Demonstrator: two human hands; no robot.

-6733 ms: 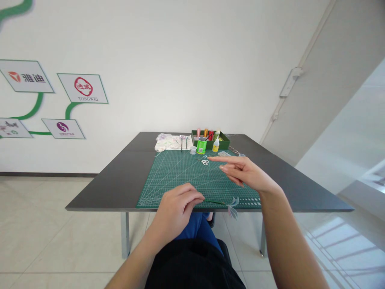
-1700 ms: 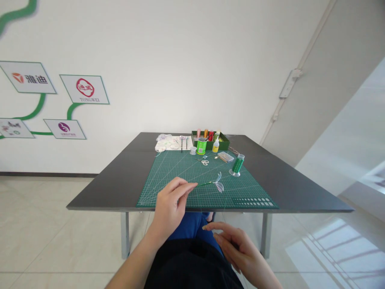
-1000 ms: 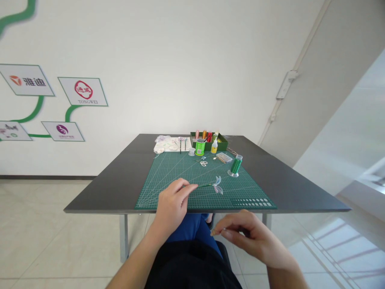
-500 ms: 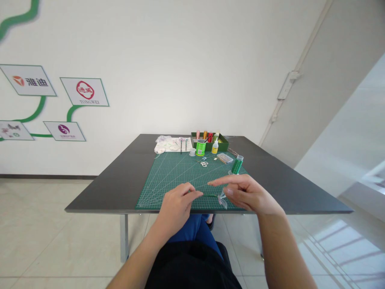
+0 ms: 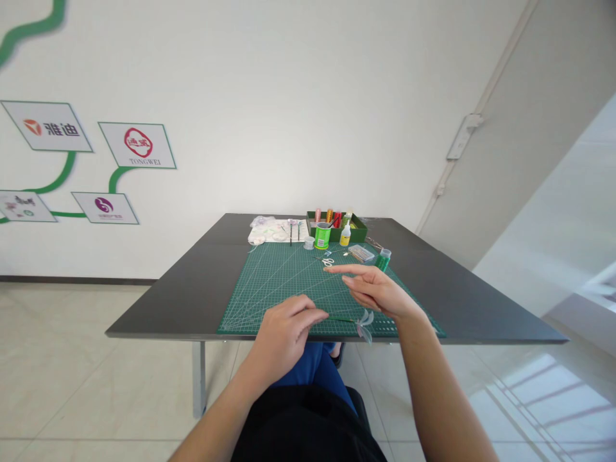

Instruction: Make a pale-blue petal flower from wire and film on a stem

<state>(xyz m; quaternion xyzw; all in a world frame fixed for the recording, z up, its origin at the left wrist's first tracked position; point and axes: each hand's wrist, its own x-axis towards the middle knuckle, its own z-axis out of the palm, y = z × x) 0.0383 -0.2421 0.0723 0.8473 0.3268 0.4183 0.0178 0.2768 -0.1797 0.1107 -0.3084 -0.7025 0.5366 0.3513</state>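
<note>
My left hand (image 5: 289, 330) is closed in a pinch on the thin green stem of an artificial flower (image 5: 366, 324). Its pale, see-through petals spread to the right, over the near edge of the green cutting mat (image 5: 283, 276). Farther forward, my right hand (image 5: 378, 290) is open, holding nothing visible, its index finger stretched left. That fingertip is just below the white-handled scissors (image 5: 328, 262) in the picture; whether it touches them I cannot tell. Behind the right hand stands a spool of green thread (image 5: 383, 260), partly covered by the hand.
At the back are a green can (image 5: 322, 236), a glue bottle (image 5: 345, 233) and a dark green box (image 5: 359, 232) with coloured thread spools. A clear case (image 5: 361, 254) lies nearer. Brushes rest on a white sheet (image 5: 269, 235) to the left.
My right hand has left the flower's petals and moved forward and left toward the scissors. My left hand keeps the stem, and the flower head has shifted slightly right and nearer to me.
</note>
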